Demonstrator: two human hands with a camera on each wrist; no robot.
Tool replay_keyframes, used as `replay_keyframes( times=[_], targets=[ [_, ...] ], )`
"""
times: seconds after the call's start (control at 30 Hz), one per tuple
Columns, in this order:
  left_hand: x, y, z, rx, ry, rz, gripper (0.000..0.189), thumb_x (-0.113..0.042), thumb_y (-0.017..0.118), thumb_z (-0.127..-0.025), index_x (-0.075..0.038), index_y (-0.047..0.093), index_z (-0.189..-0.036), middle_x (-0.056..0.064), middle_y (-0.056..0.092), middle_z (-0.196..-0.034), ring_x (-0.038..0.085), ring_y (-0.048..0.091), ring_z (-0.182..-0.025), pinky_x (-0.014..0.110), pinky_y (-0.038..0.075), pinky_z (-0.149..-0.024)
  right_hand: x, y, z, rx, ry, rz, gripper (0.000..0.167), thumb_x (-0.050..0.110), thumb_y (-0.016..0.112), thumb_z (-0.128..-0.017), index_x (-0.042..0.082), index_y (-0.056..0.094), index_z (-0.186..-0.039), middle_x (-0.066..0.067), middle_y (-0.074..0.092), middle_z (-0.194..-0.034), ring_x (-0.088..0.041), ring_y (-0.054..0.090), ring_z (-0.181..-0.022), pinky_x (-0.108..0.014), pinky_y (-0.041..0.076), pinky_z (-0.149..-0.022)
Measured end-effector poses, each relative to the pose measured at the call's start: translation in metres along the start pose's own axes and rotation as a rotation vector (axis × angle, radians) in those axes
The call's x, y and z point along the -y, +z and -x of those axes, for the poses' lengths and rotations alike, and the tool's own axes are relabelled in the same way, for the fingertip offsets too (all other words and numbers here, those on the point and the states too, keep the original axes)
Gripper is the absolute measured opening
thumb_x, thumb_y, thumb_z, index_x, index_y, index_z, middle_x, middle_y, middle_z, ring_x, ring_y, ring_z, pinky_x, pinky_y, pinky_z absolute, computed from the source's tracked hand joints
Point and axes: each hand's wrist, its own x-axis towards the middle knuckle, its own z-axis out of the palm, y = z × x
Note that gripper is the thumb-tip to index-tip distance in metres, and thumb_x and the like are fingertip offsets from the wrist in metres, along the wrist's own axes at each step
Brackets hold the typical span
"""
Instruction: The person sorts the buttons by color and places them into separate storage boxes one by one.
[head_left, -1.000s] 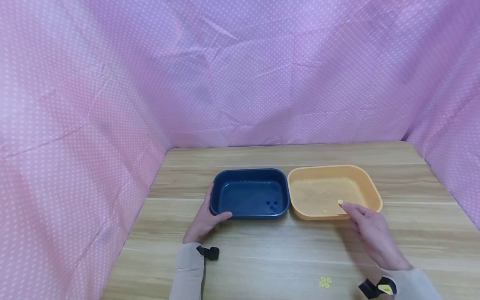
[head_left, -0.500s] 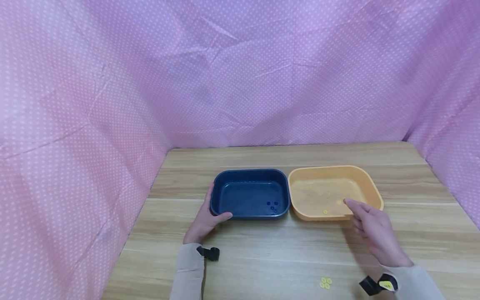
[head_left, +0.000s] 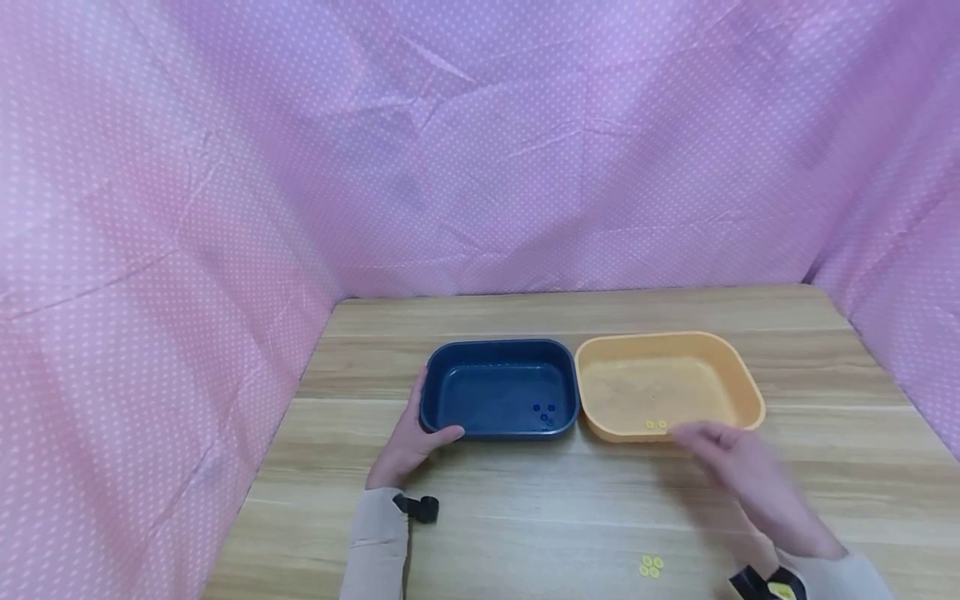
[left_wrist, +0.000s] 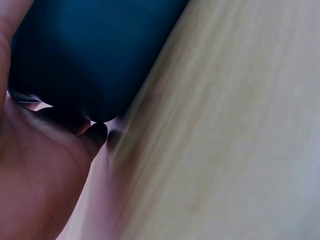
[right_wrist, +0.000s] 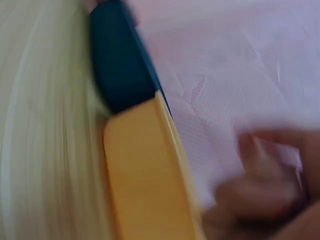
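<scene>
My left hand (head_left: 408, 446) holds the left end of a dark blue tray (head_left: 498, 433), thumb along the front wall and fingers on the left side. In the left wrist view, the palm lies close to the corner of the tray. My right hand (head_left: 738, 475), blurred, is over the front right edge of a yellow-orange tray (head_left: 667, 337), fingers loosely bent and nothing visible between them. Two small yellow buttons (head_left: 656, 424) lie inside that tray near its front wall. Several small dark blue buttons (head_left: 544, 412) lie in the right front part of the blue tray.
Several more yellow buttons (head_left: 651, 567) lie grouped on the wooden table (head_left: 525, 517), toward its front. The two trays stand side by side. Pink dotted cloth (head_left: 480, 150) hangs behind the table and at both sides.
A second yellow button now lies in the yellow-orange tray, let go by my right hand. That hand has drawn back slightly toward the front. My left hand has stayed put.
</scene>
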Motion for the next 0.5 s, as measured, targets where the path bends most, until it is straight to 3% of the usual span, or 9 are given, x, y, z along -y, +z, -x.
replay_keyframes(
  times=[0.07,0.13,0.17,0.23,0.33,0.5],
  targets=[
    [0.005,0.000,-0.002,-0.006,0.009,0.000,0.114,-0.026,0.083,-0.079,-0.035,0.000,-0.156,-0.010,0.002,-0.161,0.024,0.007,-0.146,0.056,0.007,-0.115,0.001,0.013,0.012,0.113,-0.079,0.255,0.021,0.035,0.060,-0.096,0.018,0.070,-0.100,0.010,0.060,-0.076,-0.004,0.055,-0.071,-0.026,0.046,-0.062],
    [0.009,0.001,-0.002,-0.014,0.019,0.000,0.114,-0.028,0.084,-0.078,-0.037,0.001,-0.156,-0.011,0.004,-0.161,0.023,0.008,-0.146,0.057,0.008,-0.115,-0.001,0.028,0.024,0.230,-0.127,0.424,0.012,0.036,0.064,-0.093,0.024,0.067,-0.090,0.012,0.063,-0.081,-0.003,0.056,-0.073,-0.024,0.046,-0.063],
    [0.009,0.001,-0.002,-0.018,0.025,0.004,0.114,-0.029,0.084,-0.078,-0.037,0.002,-0.156,-0.011,0.005,-0.161,0.024,0.009,-0.146,0.057,0.009,-0.115,-0.003,0.036,0.027,0.278,-0.145,0.486,0.012,0.035,0.068,-0.090,0.025,0.065,-0.085,0.012,0.060,-0.075,-0.004,0.054,-0.068,-0.025,0.045,-0.060],
    [0.010,0.001,-0.002,-0.025,0.035,0.010,0.113,-0.029,0.084,-0.077,-0.038,0.003,-0.156,-0.010,0.006,-0.161,0.025,0.011,-0.145,0.059,0.010,-0.114,-0.006,0.047,0.033,0.330,-0.092,0.625,0.020,0.040,0.076,-0.081,0.029,0.060,-0.080,0.016,0.052,-0.069,-0.003,0.047,-0.062,-0.025,0.040,-0.056],
    [0.009,0.001,-0.002,-0.033,0.042,0.019,0.112,-0.029,0.084,-0.077,-0.039,0.005,-0.155,-0.009,0.008,-0.161,0.027,0.013,-0.145,0.060,0.010,-0.114,-0.013,0.057,0.035,0.377,-0.057,0.707,0.027,0.035,0.083,-0.073,0.027,0.058,-0.079,0.015,0.048,-0.068,-0.006,0.044,-0.061,-0.026,0.038,-0.055],
    [0.008,0.001,-0.003,-0.028,0.045,0.020,0.113,-0.028,0.084,-0.077,-0.038,0.004,-0.156,-0.009,0.006,-0.161,0.027,0.011,-0.145,0.060,0.009,-0.114,-0.022,0.061,0.032,0.410,-0.056,0.674,0.026,0.022,0.083,-0.074,0.028,0.058,-0.078,0.015,0.048,-0.068,-0.006,0.045,-0.061,-0.026,0.038,-0.054]
  ],
)
